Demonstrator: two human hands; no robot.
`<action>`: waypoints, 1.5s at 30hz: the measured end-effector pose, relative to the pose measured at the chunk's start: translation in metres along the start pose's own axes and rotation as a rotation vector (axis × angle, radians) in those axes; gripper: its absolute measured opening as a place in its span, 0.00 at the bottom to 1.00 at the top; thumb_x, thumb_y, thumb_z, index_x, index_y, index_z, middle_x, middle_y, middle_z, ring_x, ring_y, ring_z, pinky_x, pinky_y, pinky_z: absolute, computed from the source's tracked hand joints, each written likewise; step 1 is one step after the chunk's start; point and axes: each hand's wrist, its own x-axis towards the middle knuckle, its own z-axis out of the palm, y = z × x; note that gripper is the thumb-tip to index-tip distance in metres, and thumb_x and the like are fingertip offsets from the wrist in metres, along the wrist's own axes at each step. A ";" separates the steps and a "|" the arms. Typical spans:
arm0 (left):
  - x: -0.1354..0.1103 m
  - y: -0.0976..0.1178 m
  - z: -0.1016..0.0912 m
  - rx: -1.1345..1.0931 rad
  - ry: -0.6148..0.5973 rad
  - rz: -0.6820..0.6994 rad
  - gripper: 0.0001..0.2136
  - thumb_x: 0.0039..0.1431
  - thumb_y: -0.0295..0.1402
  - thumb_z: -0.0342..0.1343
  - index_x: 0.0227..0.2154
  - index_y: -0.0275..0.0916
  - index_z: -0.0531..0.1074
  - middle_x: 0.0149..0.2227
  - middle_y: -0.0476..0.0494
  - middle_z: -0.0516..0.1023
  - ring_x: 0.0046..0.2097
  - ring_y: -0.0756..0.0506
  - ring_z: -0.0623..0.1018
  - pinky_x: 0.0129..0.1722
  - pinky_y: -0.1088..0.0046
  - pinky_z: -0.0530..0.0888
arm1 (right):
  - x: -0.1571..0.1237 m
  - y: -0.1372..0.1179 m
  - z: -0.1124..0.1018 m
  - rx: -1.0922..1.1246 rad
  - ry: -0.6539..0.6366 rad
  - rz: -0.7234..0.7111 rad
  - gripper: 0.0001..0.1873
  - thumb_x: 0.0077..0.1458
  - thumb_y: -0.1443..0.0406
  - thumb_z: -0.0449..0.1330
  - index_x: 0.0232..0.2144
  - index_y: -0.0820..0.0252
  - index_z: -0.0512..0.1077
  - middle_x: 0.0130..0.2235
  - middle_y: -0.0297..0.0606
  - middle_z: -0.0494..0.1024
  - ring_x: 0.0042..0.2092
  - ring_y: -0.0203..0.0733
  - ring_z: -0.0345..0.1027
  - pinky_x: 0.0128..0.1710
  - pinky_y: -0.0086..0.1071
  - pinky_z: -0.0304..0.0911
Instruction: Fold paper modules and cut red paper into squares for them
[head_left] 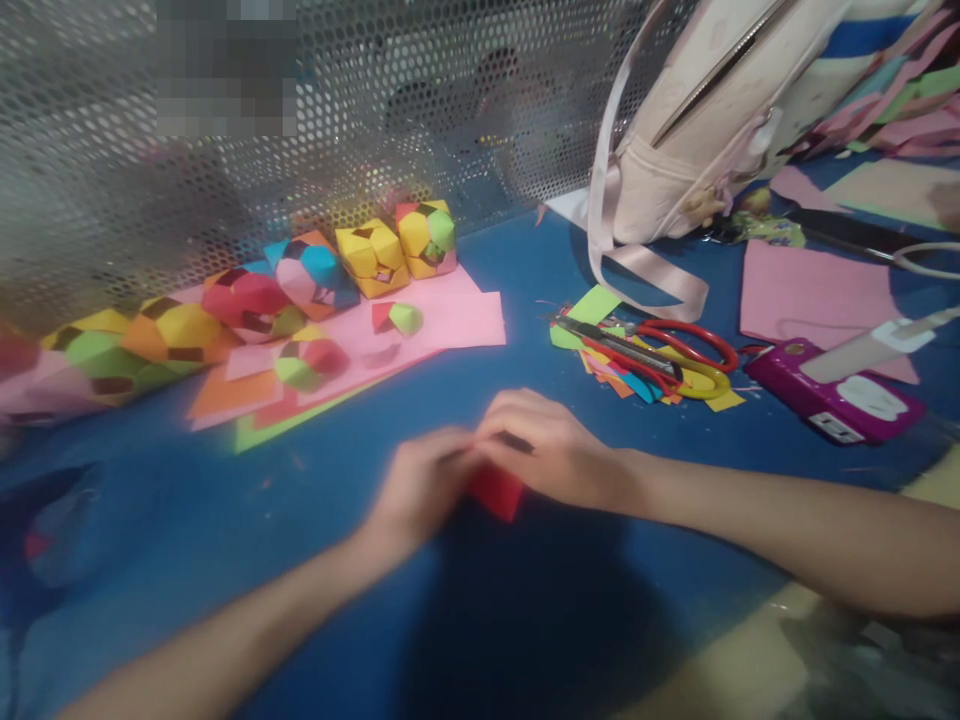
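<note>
Both my hands meet over a small piece of red paper [501,490] at the middle of the blue surface. My left hand [426,482] curls around the paper's left side, slightly blurred. From the right, my right hand [551,447] pinches it with thumb and fingers. Only the lower corner of the red paper shows; the rest is hidden under my fingers. Beyond my hands lie pink paper sheets [469,318] with a small red and green folded piece [397,317] on them. A second small folded piece [309,364] lies nearer on the left.
Folded paper balls, among them a yellow one [371,257], line the perforated metal panel [337,120]. Red-handled scissors [694,335] lie on colored scraps to the right. Beside them are a purple power adapter [832,395], a pink sheet [814,295] and a pale bag [675,130].
</note>
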 end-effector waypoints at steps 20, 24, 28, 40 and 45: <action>0.002 -0.009 -0.002 -0.084 0.142 -0.192 0.07 0.52 0.36 0.60 0.33 0.40 0.77 0.35 0.47 0.80 0.37 0.47 0.77 0.38 0.74 0.71 | 0.004 0.001 0.000 0.126 0.072 0.251 0.08 0.56 0.73 0.55 0.27 0.61 0.71 0.28 0.34 0.75 0.31 0.33 0.67 0.33 0.27 0.61; 0.002 -0.007 -0.002 -0.011 0.079 -0.171 0.10 0.54 0.38 0.59 0.36 0.42 0.80 0.37 0.46 0.82 0.39 0.46 0.78 0.42 0.72 0.71 | 0.003 0.004 -0.002 0.055 0.079 0.125 0.08 0.57 0.72 0.56 0.27 0.62 0.72 0.29 0.36 0.77 0.31 0.35 0.69 0.34 0.29 0.62; 0.002 -0.009 -0.003 -0.023 0.129 -0.179 0.10 0.54 0.39 0.58 0.34 0.42 0.81 0.35 0.47 0.82 0.38 0.46 0.78 0.41 0.72 0.71 | 0.004 0.002 -0.003 0.066 0.063 0.192 0.05 0.57 0.69 0.58 0.31 0.61 0.74 0.32 0.38 0.79 0.33 0.37 0.71 0.36 0.30 0.63; 0.001 -0.013 -0.002 -0.164 0.264 -0.141 0.06 0.52 0.35 0.60 0.32 0.38 0.73 0.39 0.46 0.78 0.40 0.47 0.76 0.41 0.72 0.71 | 0.007 -0.010 -0.008 0.212 0.009 0.460 0.14 0.55 0.61 0.59 0.43 0.61 0.68 0.38 0.39 0.76 0.37 0.38 0.70 0.37 0.32 0.65; 0.001 -0.012 0.000 -0.155 0.266 -0.174 0.05 0.50 0.32 0.59 0.29 0.38 0.69 0.38 0.48 0.77 0.38 0.48 0.75 0.39 0.74 0.70 | 0.006 -0.012 0.000 0.260 -0.081 0.605 0.12 0.54 0.62 0.58 0.41 0.58 0.66 0.33 0.33 0.75 0.34 0.37 0.68 0.34 0.30 0.63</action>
